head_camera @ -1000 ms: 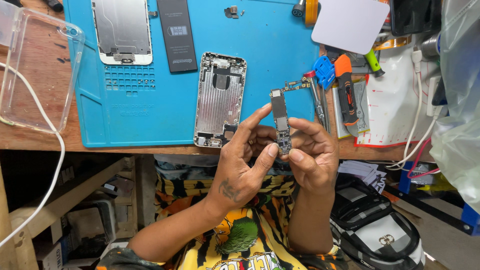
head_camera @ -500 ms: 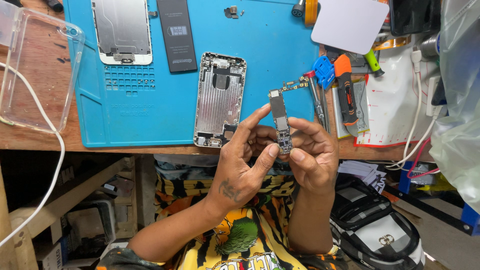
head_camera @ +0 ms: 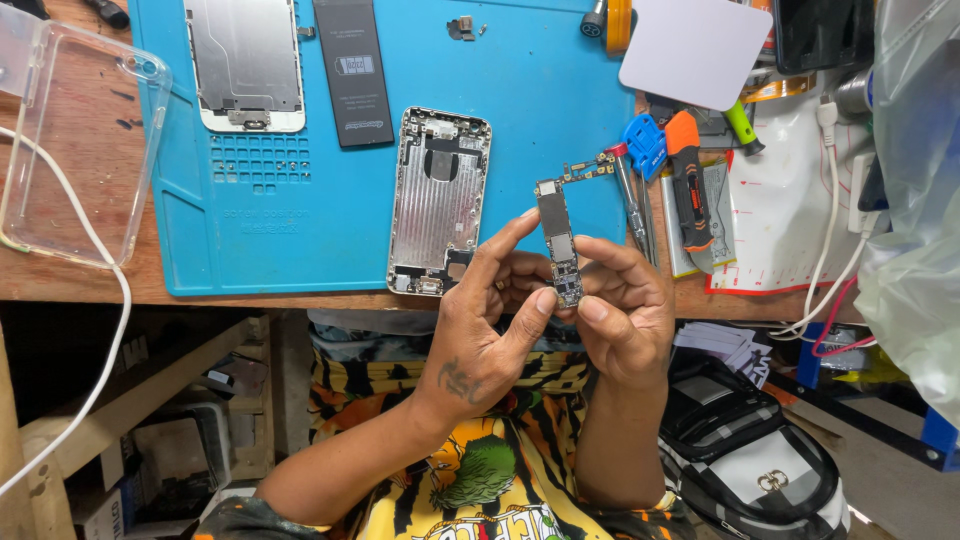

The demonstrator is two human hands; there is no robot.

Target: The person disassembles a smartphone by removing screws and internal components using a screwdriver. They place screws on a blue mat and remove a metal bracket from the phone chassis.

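I hold a narrow phone logic board point(head_camera: 558, 238) upright just in front of the bench edge, pinched from both sides. My left hand point(head_camera: 492, 318) grips its lower end with thumb and forefinger; my right hand point(head_camera: 622, 312) holds the same end from the right. Behind it on the blue work mat point(head_camera: 300, 230) lies an empty silver phone housing point(head_camera: 438, 200), its inside facing up. Farther back on the mat rest a black battery point(head_camera: 352, 70) and a white-framed screen assembly point(head_camera: 245, 65) lying face down.
A clear phone case point(head_camera: 70, 150) and a white cable point(head_camera: 95, 330) lie at the left. Tweezers point(head_camera: 632, 205), a blue pry tool point(head_camera: 645, 145), an orange utility knife point(head_camera: 686, 180) and a white pad point(head_camera: 695, 50) sit right of the mat. A black bag point(head_camera: 750, 460) is below.
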